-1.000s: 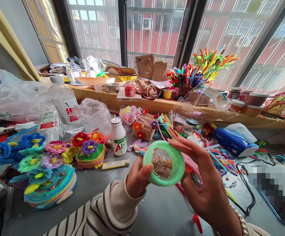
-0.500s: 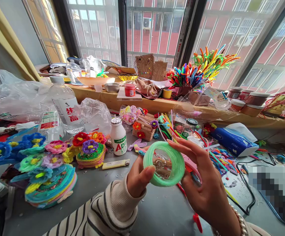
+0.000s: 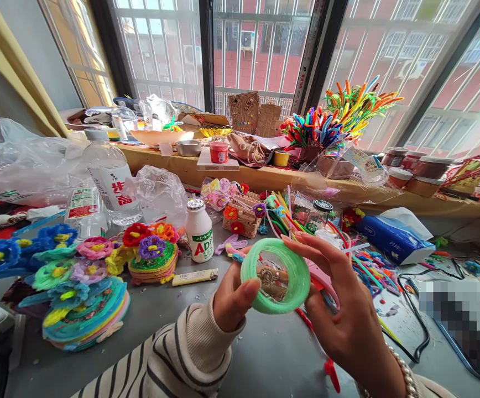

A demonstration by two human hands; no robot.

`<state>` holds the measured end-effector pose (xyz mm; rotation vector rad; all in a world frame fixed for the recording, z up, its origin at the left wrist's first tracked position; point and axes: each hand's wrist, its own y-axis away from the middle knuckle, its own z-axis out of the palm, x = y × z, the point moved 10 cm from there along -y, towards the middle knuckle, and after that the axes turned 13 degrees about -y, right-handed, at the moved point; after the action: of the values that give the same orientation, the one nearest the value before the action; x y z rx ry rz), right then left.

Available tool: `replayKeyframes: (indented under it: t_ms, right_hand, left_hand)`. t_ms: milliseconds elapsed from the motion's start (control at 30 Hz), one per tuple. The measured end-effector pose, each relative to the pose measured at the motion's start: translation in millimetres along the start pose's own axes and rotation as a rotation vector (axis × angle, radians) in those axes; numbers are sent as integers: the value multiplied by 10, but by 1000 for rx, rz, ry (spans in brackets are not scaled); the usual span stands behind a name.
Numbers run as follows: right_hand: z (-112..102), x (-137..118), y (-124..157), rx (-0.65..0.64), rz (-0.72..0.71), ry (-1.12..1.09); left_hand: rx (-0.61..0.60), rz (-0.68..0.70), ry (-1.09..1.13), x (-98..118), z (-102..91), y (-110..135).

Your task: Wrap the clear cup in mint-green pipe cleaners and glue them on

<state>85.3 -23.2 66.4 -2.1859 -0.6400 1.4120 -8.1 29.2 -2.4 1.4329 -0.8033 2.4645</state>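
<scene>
I hold a round light-green fuzzy ring with a clear middle up in front of me, above the grey table. My left hand, in a striped sleeve, pinches its left edge with thumb on the front. My right hand, with a beaded bracelet at the wrist, curls round the ring's right side, fingertips on its top rim. Both hands are closed on the ring. A pink tool lies on the table behind it.
Stacks of pipe-cleaner flower coasters lie at left. A white drink bottle, a lighter, a water bottle, a small basket, loose pipe cleaners, a tissue pack and a black cable crowd the table. The window ledge holds jars and bundles.
The ring has turned very slightly in my fingers. Both hands stay where they were.
</scene>
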Motion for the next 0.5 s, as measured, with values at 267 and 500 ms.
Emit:
replayKeyframes:
  t_ms: [267,500]
  right_hand:
    - [85,125,-53,-187,143,-326]
    - [260,317,-2,-237,304,-459]
  left_hand:
    - [-336,-359,420,-113,303,94]
    - [-399,-512,543,-226,378,177]
